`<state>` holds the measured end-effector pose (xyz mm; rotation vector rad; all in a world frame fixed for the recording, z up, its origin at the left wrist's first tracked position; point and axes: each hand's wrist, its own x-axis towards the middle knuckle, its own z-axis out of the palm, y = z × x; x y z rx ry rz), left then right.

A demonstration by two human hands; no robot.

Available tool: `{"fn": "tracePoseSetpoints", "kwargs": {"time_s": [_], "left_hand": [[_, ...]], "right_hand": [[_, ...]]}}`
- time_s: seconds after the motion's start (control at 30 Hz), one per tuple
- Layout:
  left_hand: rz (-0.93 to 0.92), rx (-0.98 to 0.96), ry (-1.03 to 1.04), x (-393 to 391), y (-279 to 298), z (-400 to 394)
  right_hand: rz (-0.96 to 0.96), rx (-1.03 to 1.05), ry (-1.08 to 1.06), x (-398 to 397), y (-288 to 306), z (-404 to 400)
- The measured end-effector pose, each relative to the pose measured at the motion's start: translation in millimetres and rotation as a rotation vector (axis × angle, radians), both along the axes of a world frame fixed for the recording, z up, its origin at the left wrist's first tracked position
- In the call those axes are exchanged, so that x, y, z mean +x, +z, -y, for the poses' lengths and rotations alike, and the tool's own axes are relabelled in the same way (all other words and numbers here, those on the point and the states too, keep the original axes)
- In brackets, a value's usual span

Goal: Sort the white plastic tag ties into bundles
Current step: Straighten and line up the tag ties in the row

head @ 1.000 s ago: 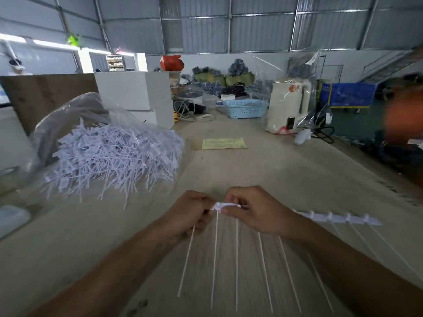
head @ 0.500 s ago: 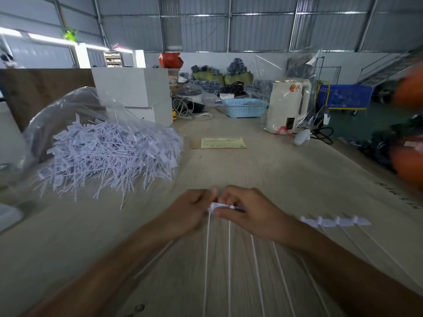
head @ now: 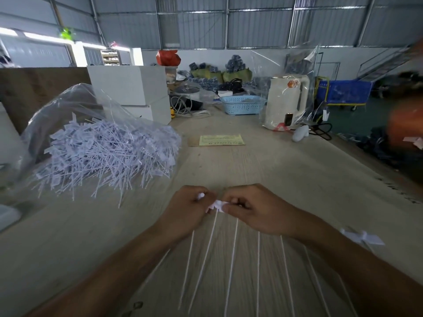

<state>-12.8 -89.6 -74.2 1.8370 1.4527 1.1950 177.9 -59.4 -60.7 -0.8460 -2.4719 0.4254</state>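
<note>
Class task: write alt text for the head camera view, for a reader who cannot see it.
Two hands, the left hand and right hand, pinch the heads of white tag ties over a wooden table, tails fanning toward the viewer. A clear bag of loose ties lies to the left.

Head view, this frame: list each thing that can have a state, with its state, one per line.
left hand: fingers curled, pinching tie heads
right hand: fingers curled, pinching the same tie heads
held ties: heads gathered between both hands, tails fanned toward the camera
plastic bag: open, lying on its side
loose ties: tangled heap spilling from the bag
blue basket: upright
kettle: upright, wrapped in clear plastic
</note>
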Motion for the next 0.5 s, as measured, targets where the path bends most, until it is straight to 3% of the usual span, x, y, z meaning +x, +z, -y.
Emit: {"fn": "tracePoseSetpoints", "kwargs": {"time_s": [0.1,0.17,0.27,0.37,0.4,0.5], "left_hand": [[0.338,-0.492,-0.04,-5.1,6.7,-3.3],[0.305,-0.623,-0.148,-16.2,9.9,-0.3],[0.077,-0.432,-0.264,-27.2,11.8,3.8],[-0.395,-0.078,-0.079,-35.8,6.4,-5.1],[-0.418,0.025,-0.001,-38.1,6.3,-8.4],[-0.027,0.086,-0.086,-30.3,6.7,-8.7]], "right_hand": [[0.015,0.245,0.053,-2.6,-4.7,5.0],[0.086,0.34,0.064,-4.2,-6.5,7.6],[0.129,0.254,0.034,-3.8,-4.3,7.9],[0.07,0.032,0.159,-0.6,3.8,10.4],[0.001,-0.037,0.175,0.6,6.1,10.1],[-0.147,-0.096,0.072,0.6,6.4,7.4]]}}
